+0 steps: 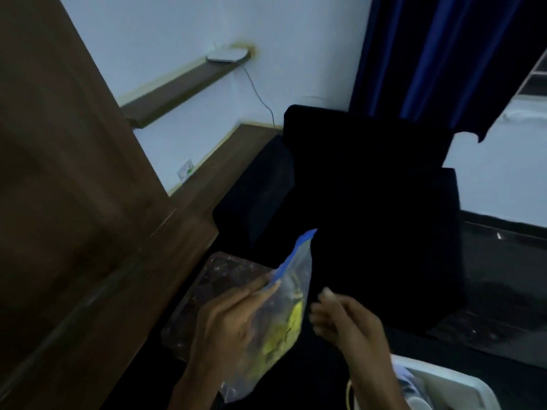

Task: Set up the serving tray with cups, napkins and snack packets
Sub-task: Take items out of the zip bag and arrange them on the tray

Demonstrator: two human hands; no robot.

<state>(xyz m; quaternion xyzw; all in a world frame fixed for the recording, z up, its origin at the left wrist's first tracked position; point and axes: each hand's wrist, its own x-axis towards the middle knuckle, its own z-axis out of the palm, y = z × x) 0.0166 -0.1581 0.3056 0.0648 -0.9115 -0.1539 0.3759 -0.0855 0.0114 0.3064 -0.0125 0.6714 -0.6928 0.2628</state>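
Observation:
My left hand (228,324) grips a clear zip bag with a blue seal strip (291,306); yellow snack packets show through its side. The bag stands tilted, its blue top pointing up and right. My right hand (346,318) hovers just right of the bag, fingers loosely curled and apart, holding nothing. Behind the left hand a dark, clear-topped tray (207,279) rests beside the wooden furniture. The frame is dim and blurred.
A dark armchair (370,202) fills the middle. Brown wooden cabinet (59,173) and ledge run along the left. A white container (450,386) sits at the bottom right corner. Blue curtain (438,54) hangs at the top right.

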